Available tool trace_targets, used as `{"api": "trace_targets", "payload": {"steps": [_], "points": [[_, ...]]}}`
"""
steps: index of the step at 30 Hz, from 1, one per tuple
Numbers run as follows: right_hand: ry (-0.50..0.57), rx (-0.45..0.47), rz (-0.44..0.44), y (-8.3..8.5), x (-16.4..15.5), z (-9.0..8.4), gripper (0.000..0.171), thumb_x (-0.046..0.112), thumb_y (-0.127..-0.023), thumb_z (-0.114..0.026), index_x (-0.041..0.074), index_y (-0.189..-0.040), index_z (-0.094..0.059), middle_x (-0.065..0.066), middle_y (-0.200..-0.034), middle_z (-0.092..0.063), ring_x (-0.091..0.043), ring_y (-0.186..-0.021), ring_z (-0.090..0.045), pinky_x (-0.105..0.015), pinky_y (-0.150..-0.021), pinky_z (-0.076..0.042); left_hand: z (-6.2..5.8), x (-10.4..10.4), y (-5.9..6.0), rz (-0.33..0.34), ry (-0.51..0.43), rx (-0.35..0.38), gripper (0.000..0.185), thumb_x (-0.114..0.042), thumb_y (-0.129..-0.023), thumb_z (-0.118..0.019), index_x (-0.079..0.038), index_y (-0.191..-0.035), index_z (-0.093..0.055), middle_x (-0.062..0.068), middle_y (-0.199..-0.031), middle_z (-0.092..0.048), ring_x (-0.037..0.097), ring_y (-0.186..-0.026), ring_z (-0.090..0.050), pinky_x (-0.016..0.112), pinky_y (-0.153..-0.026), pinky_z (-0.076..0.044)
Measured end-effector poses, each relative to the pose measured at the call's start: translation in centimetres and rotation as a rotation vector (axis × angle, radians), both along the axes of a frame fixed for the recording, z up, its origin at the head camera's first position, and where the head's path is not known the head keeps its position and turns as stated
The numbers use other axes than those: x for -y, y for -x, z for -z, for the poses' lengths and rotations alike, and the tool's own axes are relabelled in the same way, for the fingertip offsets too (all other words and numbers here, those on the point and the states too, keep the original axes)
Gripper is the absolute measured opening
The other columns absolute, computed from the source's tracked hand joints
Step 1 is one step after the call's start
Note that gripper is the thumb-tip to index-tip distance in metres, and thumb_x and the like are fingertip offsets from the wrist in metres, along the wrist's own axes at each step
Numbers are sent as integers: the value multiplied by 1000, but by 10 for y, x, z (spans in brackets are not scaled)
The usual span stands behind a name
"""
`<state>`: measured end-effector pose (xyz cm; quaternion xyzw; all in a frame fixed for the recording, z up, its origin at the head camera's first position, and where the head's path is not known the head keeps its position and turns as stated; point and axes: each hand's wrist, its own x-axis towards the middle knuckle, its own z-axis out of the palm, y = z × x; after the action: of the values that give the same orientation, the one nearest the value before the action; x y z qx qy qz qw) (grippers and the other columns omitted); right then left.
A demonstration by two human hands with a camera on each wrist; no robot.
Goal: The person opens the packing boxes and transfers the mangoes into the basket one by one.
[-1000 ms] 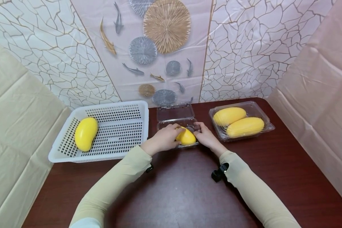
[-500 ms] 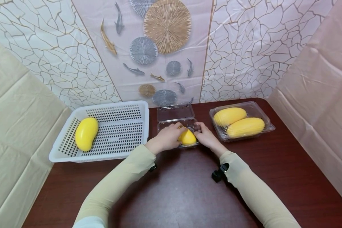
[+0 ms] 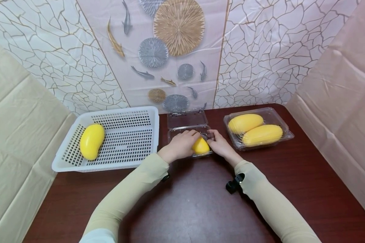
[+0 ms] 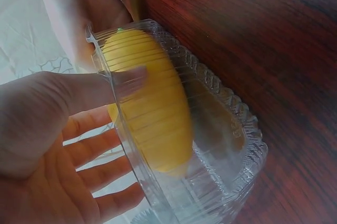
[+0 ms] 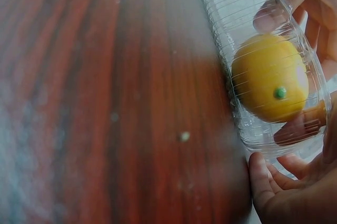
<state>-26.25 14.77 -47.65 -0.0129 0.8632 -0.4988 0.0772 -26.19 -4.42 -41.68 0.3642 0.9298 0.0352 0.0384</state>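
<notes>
Clear plastic clamshell point(image 3: 190, 140) sits mid-table between my hands; my left hand point(image 3: 179, 145) curls its fingers over the yellow mango point(image 3: 200, 147) inside; my right hand point(image 3: 220, 145) pinches the rim, steadying it.

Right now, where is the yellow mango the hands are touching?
In the head view the mango lies in the open clear box at mid-table, between the white basket and the closed box of two mangoes.

A basket point(image 3: 124, 114) sits at the surface's point(image 3: 194, 202) back left, one mango point(image 3: 92, 141) inside. An open clamshell container point(image 3: 187, 125) at back centre holds a mango point(image 3: 200, 147). A closed container point(image 3: 284, 130) at back right holds two.
</notes>
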Motion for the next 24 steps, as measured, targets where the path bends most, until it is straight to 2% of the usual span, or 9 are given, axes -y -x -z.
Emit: {"api": "trace_targets", "payload": {"steps": [8,16,24], "points": [[-7,-6,0,0,1,-1,51,14,-101,-48,-1,-149,-37,-25,-142,-49,-35,-128,-48,-48,-112,-35,1,-1,2,-5,13,7,62,-23,-84,-81,-11,-138,-54,7,-133,-54,28,-121,-54,43,-92,-52],[-3,-21,4,0,2,0,51,13,-100,-48,-2,-148,-38,-25,-140,-50,-35,-126,-49,-48,-110,-36,4,-3,5,-24,27,12,63,-24,-85,-80,-12,-141,-54,7,-136,-51,28,-124,-51,42,-93,-52],[4,-4,-4,0,2,-1,51,13,-101,-47,-2,-149,-37,-25,-145,-47,-36,-131,-46,-49,-113,-34,7,-6,7,-28,52,31,65,-19,-84,-79,-11,-142,-50,7,-140,-50,27,-128,-49,43,-95,-51]]}}
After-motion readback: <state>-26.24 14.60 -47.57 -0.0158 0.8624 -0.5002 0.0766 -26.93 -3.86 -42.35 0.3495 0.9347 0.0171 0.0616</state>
